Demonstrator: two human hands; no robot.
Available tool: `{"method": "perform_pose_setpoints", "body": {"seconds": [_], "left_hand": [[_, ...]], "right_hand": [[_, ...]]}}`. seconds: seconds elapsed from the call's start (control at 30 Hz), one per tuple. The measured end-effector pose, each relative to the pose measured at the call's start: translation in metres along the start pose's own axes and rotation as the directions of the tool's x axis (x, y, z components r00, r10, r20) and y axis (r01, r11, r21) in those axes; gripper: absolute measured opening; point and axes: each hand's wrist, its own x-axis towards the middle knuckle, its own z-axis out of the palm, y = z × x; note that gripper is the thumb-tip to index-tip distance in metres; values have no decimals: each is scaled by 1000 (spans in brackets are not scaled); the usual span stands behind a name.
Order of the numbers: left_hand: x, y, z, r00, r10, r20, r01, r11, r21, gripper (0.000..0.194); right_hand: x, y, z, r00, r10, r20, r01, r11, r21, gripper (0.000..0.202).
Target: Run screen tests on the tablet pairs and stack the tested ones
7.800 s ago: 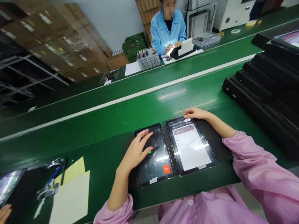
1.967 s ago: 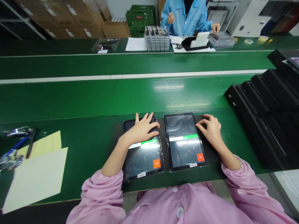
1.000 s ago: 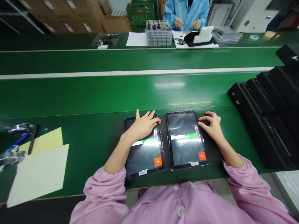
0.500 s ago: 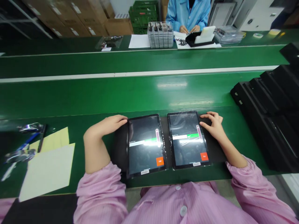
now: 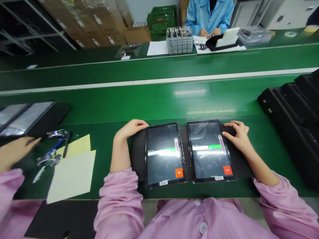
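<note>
Two tablets lie side by side on a black mat [image 5: 139, 156], their screens lit. The left tablet [image 5: 161, 169] and the right tablet [image 5: 206, 167] each show a white and green bar and an orange box reading "Fail"; a white label sits on each lower edge. My left hand [image 5: 132, 128] rests with stretched fingers at the upper left corner of the left tablet. Beside the upper right edge of the right tablet is my right hand [image 5: 238, 133], thumb and fingers apart, fingertips near or touching that edge. Neither hand is wrapped around a tablet.
Yellow and white paper sheets [image 5: 74, 176], a pen [image 5: 67, 144] and shiny wrapped pieces lie left. A co-worker's hand [image 5: 17, 151] is beside a black tray [image 5: 61, 111]. Stacked black trays [image 5: 286, 132] stand right. Across the bench, a person in blue [image 5: 209, 16] works.
The view has shifted left, so the scene sits further right. A co-worker's hand and a black tray now show at the left. My hands stay by the tablets.
</note>
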Motion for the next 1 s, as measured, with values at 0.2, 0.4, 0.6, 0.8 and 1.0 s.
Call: {"method": "perform_pose_setpoints", "body": {"seconds": [0.2,0.4,0.6,0.8,1.0], "left_hand": [[5,0,4,995,-15,-96,23,996,84,35],[12,1,18,973,2,-232,16,997,75,24],[10,1,17,841,22,-540,-39,999,-22,19],[5,8,9,608,-155,-779,-550,626,-553,41],[-18,13,-6,804,-182,-567,-586,-80,-806,47]], "right_hand": [[1,2,-1,1000,-23,17,24,999,-37,42],[2,1,-2,999,-38,29,39,997,-66,47],[2,4,2,999,-37,-1,37,999,-30,47],[3,6,8,999,-30,-41,29,999,-28,44],[8,6,5,996,3,-94,6,996,94,35]]}}
